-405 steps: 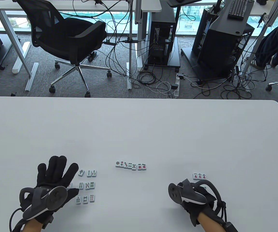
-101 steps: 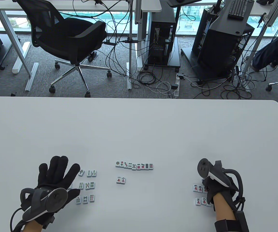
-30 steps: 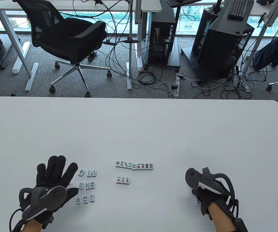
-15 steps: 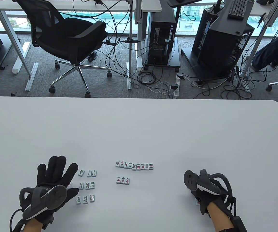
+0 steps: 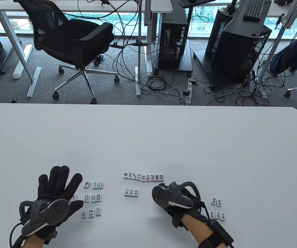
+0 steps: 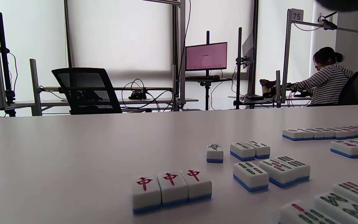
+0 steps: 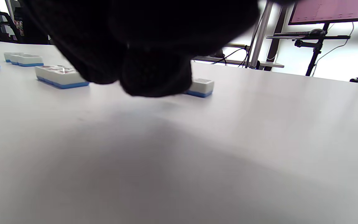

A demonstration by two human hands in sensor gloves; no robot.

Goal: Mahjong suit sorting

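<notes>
table view shows the left hand (image 5: 56, 188) flat with fingers spread beside the green-marked tiles (image 5: 93, 198), while the right hand (image 5: 175, 204) hides its fingers under the tracker, so i cannot tell its grip, near the three red-marked tiles (image 5: 131, 193).

table (image 5: 148, 139) pale grey-white | mahjong tiles white-faced, blue-backed | dot-suit row (image 5: 143, 177) red, green and dark circles | character tiles (image 5: 131, 192) black numeral over red glyph | bamboo tiles (image 5: 93, 198) green bars, some red | red-dragon tiles (image 6: 172, 188) red glyph | gloves (image 5: 58, 186) black | trackers (image 5: 46, 214) grey
</notes>
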